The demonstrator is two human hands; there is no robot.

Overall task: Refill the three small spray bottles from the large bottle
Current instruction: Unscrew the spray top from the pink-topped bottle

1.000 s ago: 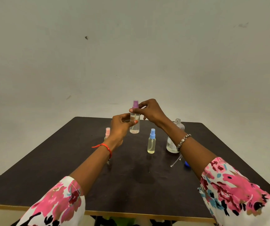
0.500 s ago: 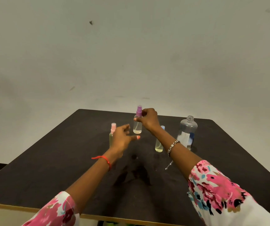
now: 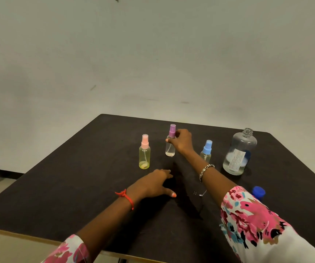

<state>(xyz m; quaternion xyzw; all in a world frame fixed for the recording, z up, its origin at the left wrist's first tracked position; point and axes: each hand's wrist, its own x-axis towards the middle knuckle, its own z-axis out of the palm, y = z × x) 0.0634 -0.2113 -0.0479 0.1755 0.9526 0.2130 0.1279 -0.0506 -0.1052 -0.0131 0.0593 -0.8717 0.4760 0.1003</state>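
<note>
Your right hand is gripping the purple-capped bottle near its neck, fingers wrapped round the shoulder just under the cap. The bottle is standing upright on the dark counter, toward the far middle, with a little clear liquid showing at its base.

Your left hand is resting palm-down on the counter, nearer to you, fingers loose and spread, holding nothing. It is lying just in front of the pink-capped bottle but not touching it.

The pink-capped bottle is standing upright to the left of the purple one, yellowish liquid filling most of it. The blue-capped bottle is standing upright to the right of your right wrist, its lower part hidden behind your forearm; how full it is, you cannot tell.

The large bottle is standing upright at the far right of the row, neck open with no cap on it, white label facing you, clear liquid sitting low inside. A blue cap is lying on the counter in front of it, right beside your right sleeve.

A small metal piece is lying on the counter between your two forearms; too small to identify.
</note>
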